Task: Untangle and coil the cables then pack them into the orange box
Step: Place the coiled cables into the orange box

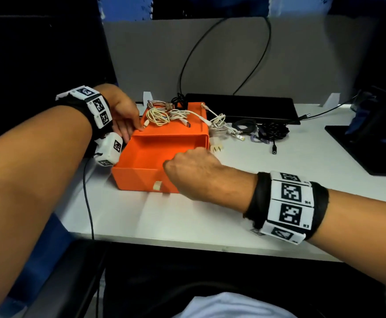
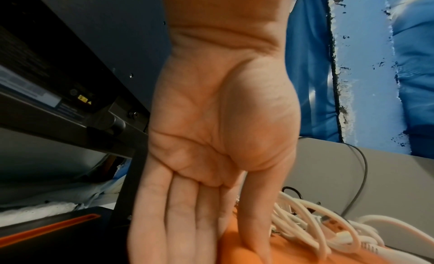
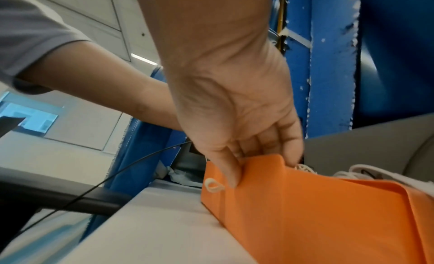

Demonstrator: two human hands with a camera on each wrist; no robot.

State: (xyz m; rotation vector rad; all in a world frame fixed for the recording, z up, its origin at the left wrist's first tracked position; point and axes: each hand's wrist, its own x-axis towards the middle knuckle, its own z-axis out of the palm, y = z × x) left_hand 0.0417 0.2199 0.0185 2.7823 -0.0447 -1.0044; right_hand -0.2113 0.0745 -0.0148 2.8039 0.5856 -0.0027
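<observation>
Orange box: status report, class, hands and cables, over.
Left hand flat against orange box; right hand pinches its front wall. Drawer empty. White cables tangled on top, black cables beside.

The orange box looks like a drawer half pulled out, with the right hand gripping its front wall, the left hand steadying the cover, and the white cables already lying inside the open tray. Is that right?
Not quite. In the head view the open tray of the orange box holds nothing; the white cables lie on top of its cover. The right hand does grip the front wall and the left hand steadies the cover.
</observation>
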